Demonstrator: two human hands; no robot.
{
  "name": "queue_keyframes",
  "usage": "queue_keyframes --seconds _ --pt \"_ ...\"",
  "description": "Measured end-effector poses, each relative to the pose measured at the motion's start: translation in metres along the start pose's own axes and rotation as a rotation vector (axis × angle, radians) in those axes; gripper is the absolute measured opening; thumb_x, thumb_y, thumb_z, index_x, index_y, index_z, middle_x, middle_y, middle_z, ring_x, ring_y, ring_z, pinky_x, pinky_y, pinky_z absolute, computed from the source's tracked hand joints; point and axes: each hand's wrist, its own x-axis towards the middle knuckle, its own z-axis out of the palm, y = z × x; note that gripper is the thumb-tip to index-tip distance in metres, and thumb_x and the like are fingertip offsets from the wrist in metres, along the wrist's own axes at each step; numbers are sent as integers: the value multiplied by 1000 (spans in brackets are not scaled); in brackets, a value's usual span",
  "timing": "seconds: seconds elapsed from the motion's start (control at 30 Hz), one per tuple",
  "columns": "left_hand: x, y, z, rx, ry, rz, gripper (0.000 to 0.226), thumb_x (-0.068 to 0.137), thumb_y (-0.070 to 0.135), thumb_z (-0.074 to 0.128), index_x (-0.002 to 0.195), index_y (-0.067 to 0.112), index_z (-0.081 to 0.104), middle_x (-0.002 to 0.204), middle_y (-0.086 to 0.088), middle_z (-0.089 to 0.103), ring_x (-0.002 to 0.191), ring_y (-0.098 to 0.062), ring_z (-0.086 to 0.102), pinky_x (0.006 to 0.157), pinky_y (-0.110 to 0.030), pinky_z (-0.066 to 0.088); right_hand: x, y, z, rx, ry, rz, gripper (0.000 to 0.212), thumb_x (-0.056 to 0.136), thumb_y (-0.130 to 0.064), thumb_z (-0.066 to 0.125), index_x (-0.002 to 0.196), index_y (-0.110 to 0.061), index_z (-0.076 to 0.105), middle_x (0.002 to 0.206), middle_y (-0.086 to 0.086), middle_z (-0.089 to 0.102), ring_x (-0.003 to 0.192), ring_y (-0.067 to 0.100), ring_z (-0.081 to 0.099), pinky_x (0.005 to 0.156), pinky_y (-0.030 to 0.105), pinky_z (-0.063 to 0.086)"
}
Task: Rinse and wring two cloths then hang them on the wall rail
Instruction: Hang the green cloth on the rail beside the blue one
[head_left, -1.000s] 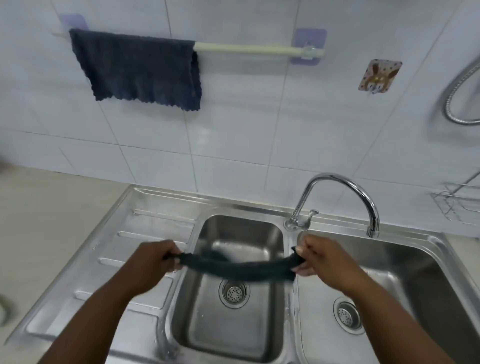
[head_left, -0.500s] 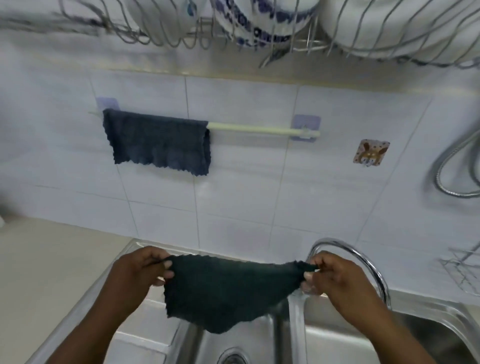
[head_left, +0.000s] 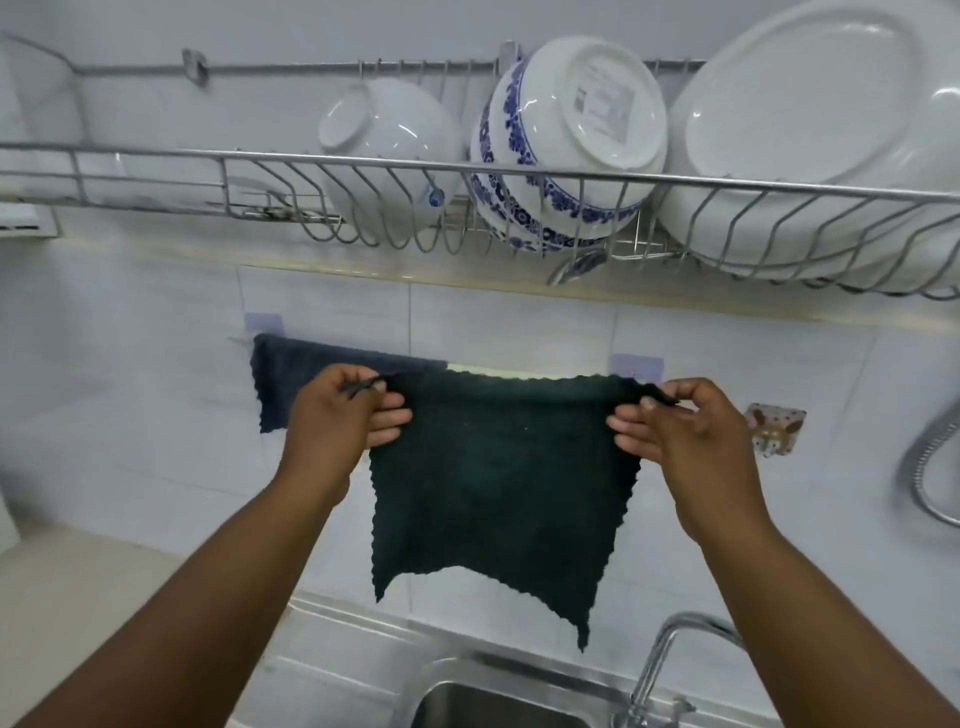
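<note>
Dark cloth (head_left: 498, 478) hung spread before the wall rail (head_left: 498, 370) — your left hand (head_left: 343, 415) and right hand (head_left: 680, 431) pinched its top corners; blue cloth (head_left: 283, 376) draped the rail's left end.

**Matt cloth, glossy glaze, bright metal**

The dark cloth (head_left: 498, 467) is matt, nubbly knit with scalloped edges; the blue cloth (head_left: 283, 374) behind it has the same rough weave. The wire rack (head_left: 519, 174) and tap (head_left: 670, 654) are shiny metal, the sink (head_left: 457, 691) brushed steel. 2 bowls, white (head_left: 384, 150) and blue-patterned (head_left: 571, 135), look glossy glazed ceramic. Wall tiles (head_left: 156, 415) are smooth, faintly glossy.
</note>
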Motion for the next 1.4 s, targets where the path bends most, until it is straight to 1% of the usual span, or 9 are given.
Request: queue_keyframes --seconds 0.17,0.33,0.43,0.57,0.77,0.9,1.1,1.33,1.4 --pt "33 24 17 -46 -17 131 12 98 7 50 92 16 54 97 -17 71 89 -25 74 85 -36 57 29 -8 13 -141 15 -196 26 90 -13 67 84 -37 58 99 -1 73 94 16 72 93 43 55" --pt "67 27 25 95 -20 331 11 94 12 55 91 23 56 101 -8 71 98 -21 70 94 -38 53 48 -3 23 -650 -23 -476 32 95 -14 59 125 -21 52 108 -7 65 101 15 62 83 20 46" --pt "80 14 27 405 19 468 11 95 14 53 99 23 54 99 -1 66 94 -21 62 81 -31 51 61 18 17 -1117 -188 -575 54 94 -26 58 144 -17 39 142 8 52 129 27 47 109 35 36" --pt "91 -25 21 727 -136 569 23 98 15 47 119 24 48 106 -3 60 93 -20 58 78 -31 50 72 43 6 -1610 -270 -709 60 88 -27 62 142 -6 45 133 18 59 125 38 53 116 55 28" --pt "108 -38 17 1034 -137 650 31 101 28 38 130 20 47 116 -11 65 117 -33 52 114 -45 26 62 33 21 -1444 -210 -613 46 84 -27 65 128 -21 54 111 12 66 112 34 57 96 45 47" --pt "123 -29 22 1251 -88 539 30 100 40 29 117 18 39 96 -10 65 95 -31 59 101 -47 30 80 1 36 -1162 -134 -163 17 97 -25 39 104 -19 52 85 9 54 91 29 53 71 34 49" --pt "130 -14 33 1367 -158 334 36 97 44 25 110 25 53 97 -2 64 95 -25 56 97 -44 31 101 7 50 -1682 -51 -443 22 91 -25 54 105 -27 72 103 6 62 105 31 50 88 37 40" --pt "131 -28 27 1362 52 479 54 95 56 30 99 18 68 97 -10 61 92 -29 54 84 -41 47 99 -10 33 -1296 -388 -232 31 95 -32 43 124 -29 55 106 4 63 95 25 60 79 32 51" --pt "124 -31 26 1255 134 595 42 94 52 43 100 15 63 100 -11 61 92 -30 53 81 -41 46 96 -17 25 -1185 -307 -267 35 94 -23 49 129 -29 48 105 6 63 91 26 61 77 34 55"
